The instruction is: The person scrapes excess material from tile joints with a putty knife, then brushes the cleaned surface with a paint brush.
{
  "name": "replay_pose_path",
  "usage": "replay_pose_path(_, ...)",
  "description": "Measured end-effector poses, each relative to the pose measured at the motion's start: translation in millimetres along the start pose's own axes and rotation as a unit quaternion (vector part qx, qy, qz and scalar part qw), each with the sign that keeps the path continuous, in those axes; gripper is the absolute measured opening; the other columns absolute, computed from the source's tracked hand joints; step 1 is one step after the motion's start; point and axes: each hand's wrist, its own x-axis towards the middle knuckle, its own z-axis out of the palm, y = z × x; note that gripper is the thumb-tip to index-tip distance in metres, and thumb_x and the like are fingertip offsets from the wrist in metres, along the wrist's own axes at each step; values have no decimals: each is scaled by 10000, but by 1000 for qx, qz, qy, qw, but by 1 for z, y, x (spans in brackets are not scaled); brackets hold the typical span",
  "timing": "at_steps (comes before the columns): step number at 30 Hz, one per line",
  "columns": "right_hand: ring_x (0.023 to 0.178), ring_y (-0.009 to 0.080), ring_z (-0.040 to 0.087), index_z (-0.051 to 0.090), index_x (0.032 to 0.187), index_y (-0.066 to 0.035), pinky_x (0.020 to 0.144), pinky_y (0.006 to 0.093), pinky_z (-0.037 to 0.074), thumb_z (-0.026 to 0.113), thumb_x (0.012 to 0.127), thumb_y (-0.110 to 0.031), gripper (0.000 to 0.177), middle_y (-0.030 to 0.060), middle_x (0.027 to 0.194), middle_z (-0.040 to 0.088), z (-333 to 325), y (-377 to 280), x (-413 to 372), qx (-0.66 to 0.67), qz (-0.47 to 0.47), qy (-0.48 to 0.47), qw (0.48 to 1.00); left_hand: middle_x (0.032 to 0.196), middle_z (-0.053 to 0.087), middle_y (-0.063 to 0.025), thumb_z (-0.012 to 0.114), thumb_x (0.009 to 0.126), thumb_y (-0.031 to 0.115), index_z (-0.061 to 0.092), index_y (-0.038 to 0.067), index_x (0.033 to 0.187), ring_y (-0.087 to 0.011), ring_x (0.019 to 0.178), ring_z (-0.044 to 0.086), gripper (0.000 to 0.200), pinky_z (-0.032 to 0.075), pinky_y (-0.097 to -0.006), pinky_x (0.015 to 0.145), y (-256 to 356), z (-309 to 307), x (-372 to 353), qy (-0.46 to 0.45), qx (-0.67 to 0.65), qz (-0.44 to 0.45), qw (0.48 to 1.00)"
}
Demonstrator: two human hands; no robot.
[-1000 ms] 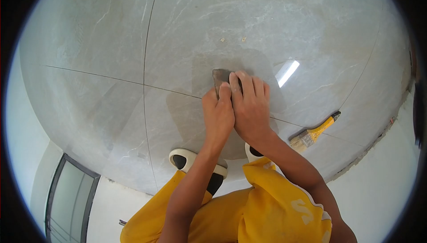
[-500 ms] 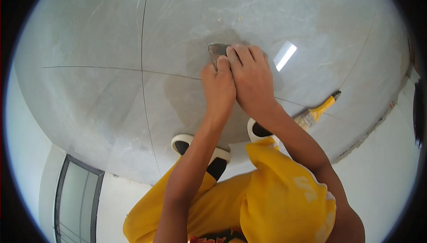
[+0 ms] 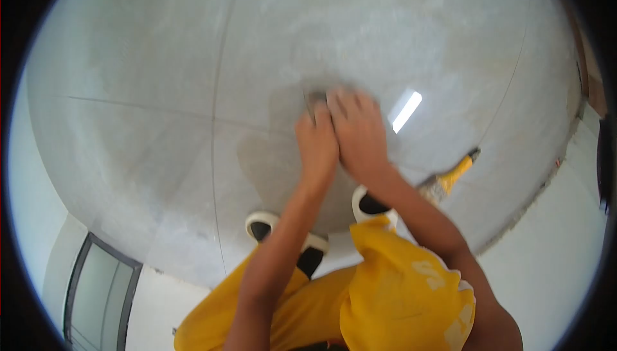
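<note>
Dark block (image 3: 317, 98), edges blurring | is resting on the tiled floor (image 3: 385, 23), left of and beyond the paintbrush (image 3: 455, 176) | left hand (image 3: 317, 144) and right hand (image 3: 360, 131) are gripping it together, fingers curling over | black-and-white slippers (image 3: 371, 204) are sitting left of the paintbrush

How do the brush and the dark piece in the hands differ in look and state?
The brush has a yellow handle; the dark piece shows no yellow. The brush lies loose on the floor; the left hand and right hand hold the dark piece, partly covering it.
</note>
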Motion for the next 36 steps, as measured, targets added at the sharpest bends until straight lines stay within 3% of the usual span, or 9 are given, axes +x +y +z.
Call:
replay_pose_path(7,1057,332,525,593,1115,5,901,423,420,585,743,-77,381,151,1134,591,-6,6,3,14,0,-24,1000,720,599,-278,404,917,172,556,-120,780,-303,624,552,357,400,-456,582,9,1,8,-30,42,-13,999)
replay_pose_path(11,1017,273,505,587,1083,8,856,400,403,552,757,-100,346,110,1103,570,9,8,-6,8,-51,83,995,842,620,-226,420,924,216,621,-29,843,-340,784,563,328,409,-435,678,-8,-2,3,-22,108,-17,994)
replay_pose_path(14,1016,263,500,587,1083,-9,858,398,391,633,684,-110,414,89,1115,568,-15,25,4,-7,-35,52,998,1018,635,-173,415,959,297,613,-41,1003,-267,934,575,394,421,-401,775,19,11,29,-137,-67,-114,982)
replay_pose_path(17,879,247,551,589,1053,-11,734,364,429,691,728,-97,352,78,1014,604,-44,21,-2,114,63,119,984,1214,567,-122,406,977,412,513,-31,1229,-201,1094,523,520,392,-353,910,7,10,-18,-166,-224,-36,960)
replay_pose_path(20,777,148,582,587,1035,15,638,307,452,672,826,-90,249,70,920,622,-42,21,-54,396,333,88,851,1238,527,-154,385,1002,390,452,-5,1299,-221,1132,486,499,381,-336,955,13,-2,-72,-56,-88,-99,990)
replay_pose_path(23,725,108,570,603,951,40,602,266,460,655,864,-137,205,55,853,616,-21,43,-66,530,437,126,716,1191,553,-133,432,994,356,488,-12,1268,-202,1110,511,462,395,-336,957,-1,9,-80,-129,-272,-434,849)
replay_pose_path(26,692,114,574,628,846,39,597,257,474,656,851,-187,227,54,792,614,-12,20,-67,637,438,167,612,1205,546,-135,444,981,347,470,-38,1242,-238,1089,540,465,421,-381,952,-18,15,-68,-133,-321,-262,900)
replay_pose_path(30,732,159,623,612,933,20,604,294,540,641,853,-176,215,74,859,619,-5,23,-68,723,439,37,532,1015,612,-112,490,950,229,540,-20,1094,-216,881,618,292,508,-365,787,-30,-3,-38,-89,-294,-287,907)
replay_pose_path(36,745,144,615,598,959,18,610,289,533,646,870,-192,234,71,889,616,9,14,-65,685,454,56,567,906,621,-89,549,912,181,585,-18,947,-166,782,617,205,505,-323,652,-24,3,-37,-25,-257,-293,921)
